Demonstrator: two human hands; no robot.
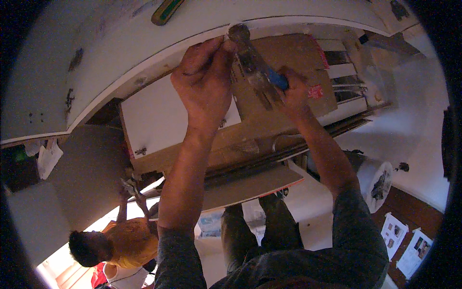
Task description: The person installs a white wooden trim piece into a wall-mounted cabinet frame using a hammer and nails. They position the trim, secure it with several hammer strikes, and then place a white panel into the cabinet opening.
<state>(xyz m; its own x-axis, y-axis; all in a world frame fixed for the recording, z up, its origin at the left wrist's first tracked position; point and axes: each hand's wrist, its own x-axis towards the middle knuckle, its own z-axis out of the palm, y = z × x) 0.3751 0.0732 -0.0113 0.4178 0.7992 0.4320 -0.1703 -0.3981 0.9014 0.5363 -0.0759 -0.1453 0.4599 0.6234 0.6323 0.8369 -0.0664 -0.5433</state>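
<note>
My left hand (204, 79) is raised against the edge of a white panel (110, 58), its fingertips pinched on something small at the rim that I cannot make out. My right hand (293, 94) grips a hammer (252, 62) by its blue handle. The worn metal head of the hammer points up at the panel edge, right beside my left fingertips.
Below lie a white board (163, 115), a brown cardboard sheet (293, 58) and stacked boards (250, 185). Another person in a yellow shirt (130, 241) crouches at lower left. A white bucket (380, 180) stands at right. A green-and-yellow tool (166, 10) rests on the panel.
</note>
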